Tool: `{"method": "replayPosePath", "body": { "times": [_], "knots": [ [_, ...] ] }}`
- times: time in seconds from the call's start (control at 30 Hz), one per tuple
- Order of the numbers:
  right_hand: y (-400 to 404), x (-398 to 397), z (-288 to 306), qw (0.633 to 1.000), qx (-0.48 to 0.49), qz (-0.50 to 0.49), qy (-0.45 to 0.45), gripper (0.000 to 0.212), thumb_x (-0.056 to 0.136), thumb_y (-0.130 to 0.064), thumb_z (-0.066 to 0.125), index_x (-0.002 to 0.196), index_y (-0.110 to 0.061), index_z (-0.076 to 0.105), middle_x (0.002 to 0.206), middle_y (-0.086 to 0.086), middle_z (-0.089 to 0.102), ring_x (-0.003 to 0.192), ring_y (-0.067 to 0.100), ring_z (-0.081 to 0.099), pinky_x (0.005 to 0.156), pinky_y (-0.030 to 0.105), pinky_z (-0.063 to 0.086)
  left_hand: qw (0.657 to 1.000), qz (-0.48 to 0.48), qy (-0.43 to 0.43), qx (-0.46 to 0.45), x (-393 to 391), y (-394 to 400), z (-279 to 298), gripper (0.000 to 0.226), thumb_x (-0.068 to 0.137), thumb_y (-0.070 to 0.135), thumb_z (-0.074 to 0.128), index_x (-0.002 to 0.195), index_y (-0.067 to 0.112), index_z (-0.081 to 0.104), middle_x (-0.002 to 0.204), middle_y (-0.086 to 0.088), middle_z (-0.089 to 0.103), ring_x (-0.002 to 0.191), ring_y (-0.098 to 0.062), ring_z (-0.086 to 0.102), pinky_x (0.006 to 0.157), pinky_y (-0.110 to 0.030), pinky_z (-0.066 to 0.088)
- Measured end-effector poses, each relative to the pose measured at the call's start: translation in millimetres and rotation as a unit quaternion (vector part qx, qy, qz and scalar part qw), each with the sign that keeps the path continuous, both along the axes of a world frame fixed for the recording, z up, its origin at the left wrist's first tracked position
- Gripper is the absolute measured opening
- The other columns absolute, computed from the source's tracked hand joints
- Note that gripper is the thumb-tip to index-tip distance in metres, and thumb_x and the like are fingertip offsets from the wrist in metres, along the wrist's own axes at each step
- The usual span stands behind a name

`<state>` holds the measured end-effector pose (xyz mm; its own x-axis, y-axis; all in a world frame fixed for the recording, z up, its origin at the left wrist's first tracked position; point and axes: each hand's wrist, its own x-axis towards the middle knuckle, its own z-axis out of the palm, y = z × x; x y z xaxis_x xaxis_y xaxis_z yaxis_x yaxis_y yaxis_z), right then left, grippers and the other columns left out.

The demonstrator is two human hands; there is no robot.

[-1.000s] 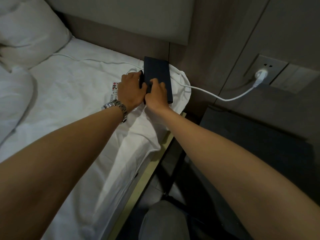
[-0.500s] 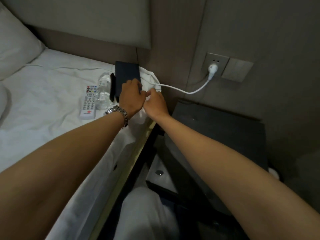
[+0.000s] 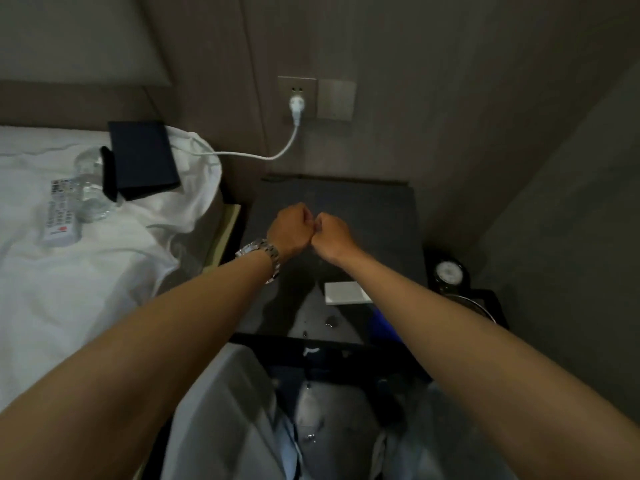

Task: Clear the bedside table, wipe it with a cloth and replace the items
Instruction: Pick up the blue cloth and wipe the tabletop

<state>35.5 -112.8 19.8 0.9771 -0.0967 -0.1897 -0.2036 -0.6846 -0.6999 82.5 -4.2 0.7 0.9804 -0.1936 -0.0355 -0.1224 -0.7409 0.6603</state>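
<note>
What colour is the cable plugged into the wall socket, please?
White, clearest in the head view: cable.

Dim room: grey panelled wall (image 3: 450, 81) (socket (image 3: 297, 97) occupied), white bed (image 3: 52, 299).

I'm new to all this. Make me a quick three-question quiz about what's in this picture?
1. True or false: the dark box lies on the bed.
2. The white plug sits in: A) a wall socket B) a floor strip C) the remote.
3. Fill in: the wrist watch is on the ____ arm.

Key: 1 true; 2 A, the wall socket; 3 left. Both the left hand and the right hand are closed fists above the dark table.
</note>
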Motion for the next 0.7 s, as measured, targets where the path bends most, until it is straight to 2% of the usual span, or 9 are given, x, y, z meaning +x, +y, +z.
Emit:
{"method": "replayPosePath", "body": {
  "times": [0.1, 0.17, 0.2, 0.27, 0.37, 0.5, 0.53, 0.6, 0.7],
  "knots": [
    [-39.9, -35.4, -12.5, 0.999, -0.006, 0.016, 0.046, 0.021, 0.092, -0.011, 0.054, 0.079, -0.026, 0.048, 0.100, 0.008, 0.062, 0.095, 0.026, 0.061, 0.085, 0.043, 0.052, 0.996, -0.035, 0.087, -0.002, -26.5, -38.8, -15.6, 0.010, 0.093, 0.026, 0.058, 0.083, 0.024, 0.055, 0.093, -0.002, 0.063, 0.085, -0.019, 0.059, 0.077, -0.036, 0.049],
    [-65.0, -54.2, -23.8, 0.996, -0.034, 0.044, 0.069, 0.011, 0.094, -0.010, 0.054, 0.094, -0.020, 0.058, 0.106, 0.008, 0.064, 0.099, 0.026, 0.062, 0.089, 0.042, 0.053, 0.987, -0.098, 0.125, 0.025, -41.1, -57.9, -28.2, 0.009, 0.093, 0.030, 0.057, 0.085, 0.026, 0.056, 0.097, -0.002, 0.063, 0.087, -0.017, 0.059, 0.077, -0.034, 0.047],
    [-76.1, -61.1, -29.2, 0.994, -0.060, 0.054, 0.072, 0.015, 0.093, -0.010, 0.055, 0.104, -0.018, 0.061, 0.111, 0.010, 0.063, 0.103, 0.028, 0.062, 0.091, 0.042, 0.053, 0.980, -0.138, 0.134, 0.048, -46.8, -64.3, -32.3, 0.008, 0.090, 0.033, 0.057, 0.085, 0.027, 0.058, 0.099, -0.001, 0.064, 0.089, -0.016, 0.059, 0.078, -0.033, 0.047],
    [-95.1, -75.1, -37.3, 0.987, -0.107, 0.076, 0.091, 0.028, 0.091, -0.015, 0.060, 0.119, -0.016, 0.059, 0.121, 0.012, 0.058, 0.114, 0.031, 0.056, 0.096, 0.040, 0.048, 0.963, -0.206, 0.143, 0.098, -55.2, -74.6, -39.9, 0.011, 0.080, 0.036, 0.060, 0.086, 0.027, 0.061, 0.102, 0.002, 0.063, 0.097, -0.018, 0.060, 0.084, -0.034, 0.049],
    [-113.9, -92.1, -44.6, 0.974, -0.160, 0.101, 0.126, 0.047, 0.087, -0.033, 0.069, 0.128, -0.021, 0.049, 0.134, 0.009, 0.048, 0.126, 0.032, 0.046, 0.102, 0.045, 0.044, 0.947, -0.235, 0.181, 0.121, -66.1, -84.6, -45.4, 0.028, 0.079, 0.033, 0.072, 0.104, 0.025, 0.060, 0.109, 0.004, 0.059, 0.102, -0.017, 0.057, 0.092, -0.037, 0.048],
    [-131.4, -109.5, -51.0, 0.935, -0.241, 0.142, 0.216, 0.095, 0.070, -0.063, 0.076, 0.146, -0.028, 0.030, 0.150, 0.007, 0.032, 0.140, 0.035, 0.031, 0.108, 0.054, 0.035, 0.935, -0.249, 0.171, 0.187, -74.2, -86.8, -55.9, 0.054, 0.064, 0.031, 0.086, 0.109, 0.030, 0.057, 0.115, 0.005, 0.059, 0.105, -0.016, 0.055, 0.094, -0.041, 0.049],
    [-135.2, -113.3, -53.0, 0.928, -0.250, 0.148, 0.233, 0.103, 0.067, -0.063, 0.078, 0.149, -0.029, 0.026, 0.152, 0.007, 0.029, 0.142, 0.036, 0.028, 0.109, 0.056, 0.032, 0.935, -0.248, 0.153, 0.202, -75.9, -85.9, -57.4, 0.059, 0.064, 0.028, 0.087, 0.115, 0.027, 0.056, 0.118, 0.004, 0.058, 0.110, -0.018, 0.054, 0.096, -0.041, 0.048],
    [-141.2, -120.7, -58.1, 0.925, -0.262, 0.148, 0.233, 0.107, 0.065, -0.057, 0.083, 0.149, -0.028, 0.024, 0.152, 0.009, 0.029, 0.142, 0.036, 0.029, 0.109, 0.057, 0.034, 0.936, -0.241, 0.113, 0.230, -78.9, -83.7, -60.6, 0.064, 0.069, 0.024, 0.086, 0.123, 0.023, 0.053, 0.124, 0.000, 0.054, 0.117, -0.022, 0.052, 0.098, -0.042, 0.047],
    [-145.0, -125.3, -68.3, 0.941, -0.265, 0.122, 0.171, 0.082, 0.078, -0.033, 0.081, 0.143, -0.018, 0.034, 0.145, 0.011, 0.038, 0.135, 0.034, 0.039, 0.099, 0.045, 0.044, 0.936, -0.232, 0.071, 0.254, -80.5, -78.9, -64.9, 0.059, 0.079, 0.019, 0.079, 0.131, 0.018, 0.051, 0.133, -0.005, 0.052, 0.122, -0.027, 0.051, 0.102, -0.042, 0.045]
  ]
}}
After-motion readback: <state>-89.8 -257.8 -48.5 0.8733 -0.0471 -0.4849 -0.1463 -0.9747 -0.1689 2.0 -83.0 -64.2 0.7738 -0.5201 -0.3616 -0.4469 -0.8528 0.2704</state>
